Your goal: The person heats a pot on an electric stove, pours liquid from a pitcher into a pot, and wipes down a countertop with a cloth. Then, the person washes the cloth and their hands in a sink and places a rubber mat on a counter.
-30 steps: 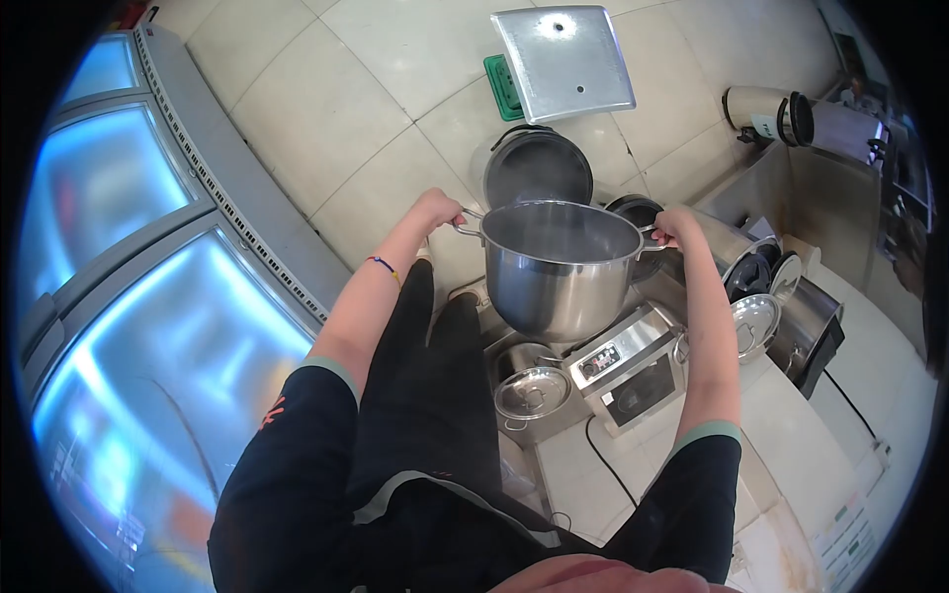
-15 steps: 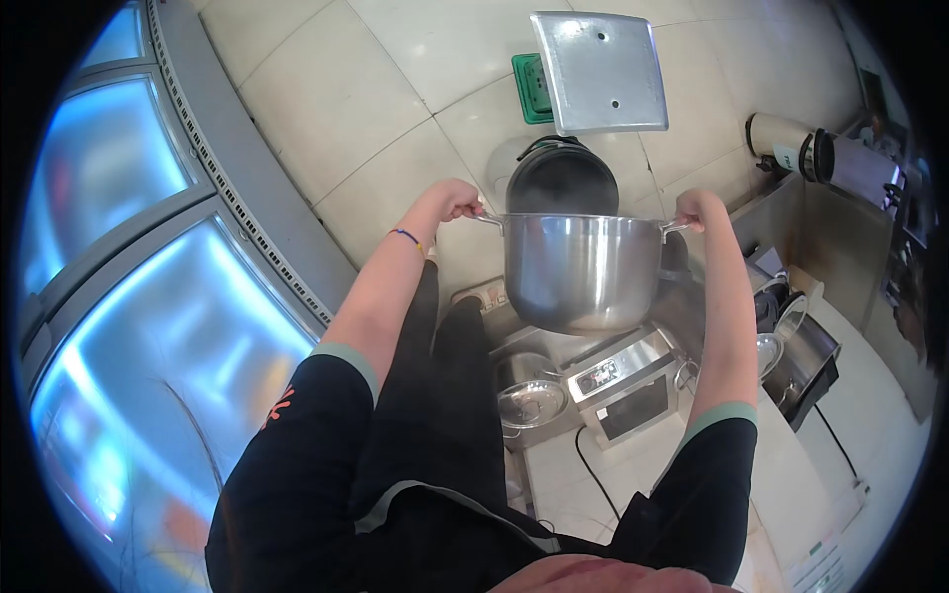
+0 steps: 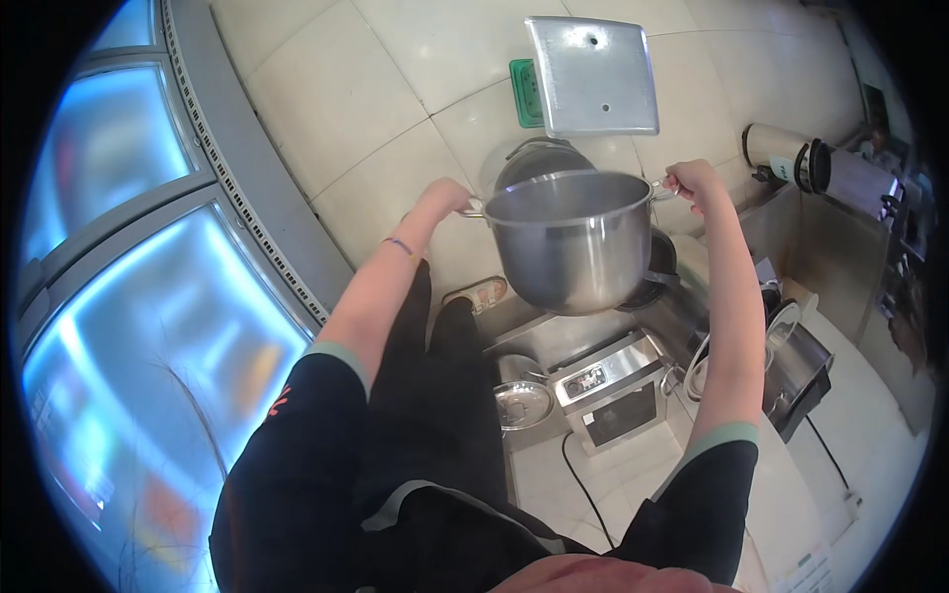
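Between my hands hangs a large stainless steel stockpot (image 3: 571,257), held out in front of me with its mouth tilted partly toward my view. My left hand (image 3: 447,197) is closed around the pot's left handle. The right handle is gripped by my right hand (image 3: 692,181). Inside, the pot's wall looks bare; its bottom is hidden. Behind the pot, partly covered by it, stands a dark round bin (image 3: 539,163) on the tiled floor.
Beyond the bin, a metal lid or tray (image 3: 596,77) rests over a green container (image 3: 527,94). Glass-door fridges (image 3: 148,376) line the left. On the right are a metal sink (image 3: 830,242), a steel countertop appliance (image 3: 613,390), a lidded pot (image 3: 524,403) and an insulated flask (image 3: 781,148).
The stockpot has risen slightly in view and tipped, so its mouth now shows. My right hand has moved up a little. Both hands have kept hold of the handles.
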`<state>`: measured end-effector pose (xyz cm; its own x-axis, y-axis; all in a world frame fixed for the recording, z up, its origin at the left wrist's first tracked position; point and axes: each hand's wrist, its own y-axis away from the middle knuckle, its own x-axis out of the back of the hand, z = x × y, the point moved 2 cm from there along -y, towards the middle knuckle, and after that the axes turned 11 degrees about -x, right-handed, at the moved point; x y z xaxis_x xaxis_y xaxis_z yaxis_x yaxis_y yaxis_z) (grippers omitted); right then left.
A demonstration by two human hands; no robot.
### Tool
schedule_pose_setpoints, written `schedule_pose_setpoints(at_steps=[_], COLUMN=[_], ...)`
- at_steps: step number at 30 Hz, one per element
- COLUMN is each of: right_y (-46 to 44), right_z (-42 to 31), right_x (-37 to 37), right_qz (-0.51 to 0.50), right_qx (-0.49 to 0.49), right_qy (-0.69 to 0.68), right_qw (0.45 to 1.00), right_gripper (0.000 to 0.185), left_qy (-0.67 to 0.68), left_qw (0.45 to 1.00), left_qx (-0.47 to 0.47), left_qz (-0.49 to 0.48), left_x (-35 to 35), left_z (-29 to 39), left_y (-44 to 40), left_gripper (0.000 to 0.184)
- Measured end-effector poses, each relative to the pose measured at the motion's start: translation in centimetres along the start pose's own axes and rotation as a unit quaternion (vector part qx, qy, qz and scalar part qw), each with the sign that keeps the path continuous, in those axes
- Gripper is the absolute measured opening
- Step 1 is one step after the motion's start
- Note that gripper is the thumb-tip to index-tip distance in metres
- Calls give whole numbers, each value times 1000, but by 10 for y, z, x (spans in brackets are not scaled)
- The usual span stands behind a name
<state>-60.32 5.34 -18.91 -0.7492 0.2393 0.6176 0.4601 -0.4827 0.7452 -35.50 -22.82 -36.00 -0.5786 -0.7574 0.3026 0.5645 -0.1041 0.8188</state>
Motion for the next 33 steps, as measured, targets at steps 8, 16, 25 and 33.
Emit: schedule_pose_setpoints(at_steps=[8,16,25,33], right_y=[10,-123,-183,-88], right_z=[100,33,16,61], right_x=[52,64,18,-36], right_qz=[5,61,25,145], right_qx=[180,70,92,268], right_qy=[-217,-438,-509,-616], right_qw=[959,894,856,727], right_gripper=[39,29,24,24], left_qy=[120,-66,-147,-188], left_qw=[943,934,918,833], left_qx=[-149,-117,-142,-202], left_qz=[271,331,339,479], left_x=[126,249,246,263], left_z=[102,227,241,228], left_y=[58,-87,-172,-177], left_gripper=[27,30,33,50])
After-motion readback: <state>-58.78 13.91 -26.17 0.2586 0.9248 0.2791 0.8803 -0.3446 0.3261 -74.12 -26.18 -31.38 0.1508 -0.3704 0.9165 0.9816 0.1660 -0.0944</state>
